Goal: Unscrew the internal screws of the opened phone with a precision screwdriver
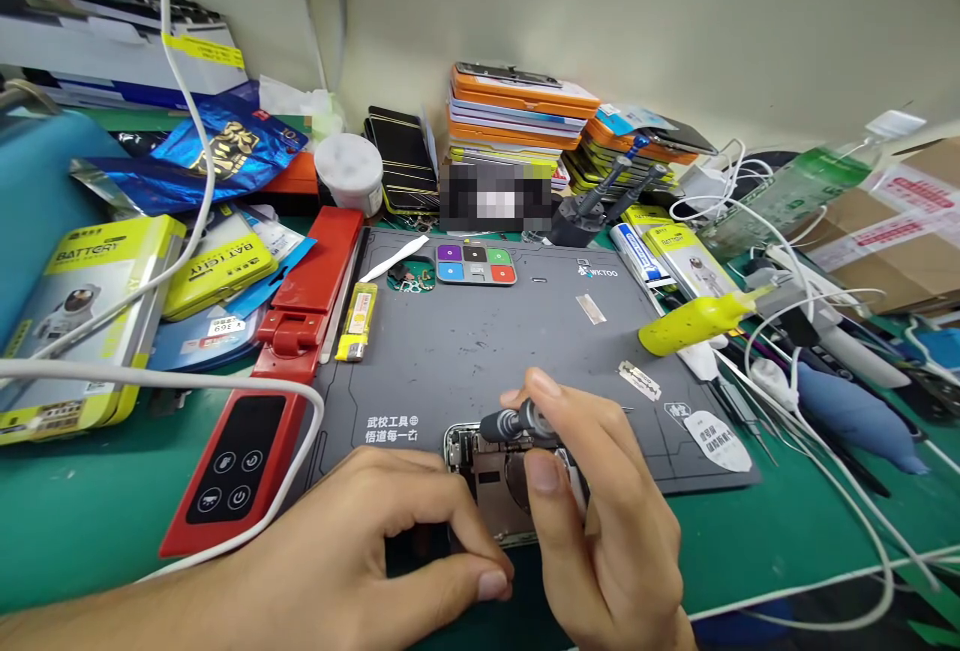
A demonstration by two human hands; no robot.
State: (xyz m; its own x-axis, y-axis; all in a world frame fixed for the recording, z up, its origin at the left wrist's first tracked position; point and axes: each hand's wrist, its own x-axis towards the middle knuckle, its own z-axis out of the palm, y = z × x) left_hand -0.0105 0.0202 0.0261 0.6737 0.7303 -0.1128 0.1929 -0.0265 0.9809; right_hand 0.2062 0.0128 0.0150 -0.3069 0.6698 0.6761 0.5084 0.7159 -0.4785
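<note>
An opened phone (491, 509) lies at the front edge of the grey work mat (480, 331), its inner parts exposed. My right hand (611, 501) grips a small dark screwdriver (517, 421) between thumb and fingers; it is held over the phone's upper part, and its tip cannot be made out. Beside the phone's lower left edge is my left hand (405, 541), closed, thumb and index fingertip pinched together. Whatever may be between those fingertips is hidden. The fingers of both hands cover parts of the phone.
A red folding device (259, 431) and a yellow battery (358, 321) are left of the phone. A razor blade (640, 381) and a yellow bottle (686, 324) sit at right. White cables (847, 491) cross both sides. Stacked orange boxes (517, 96) stand behind.
</note>
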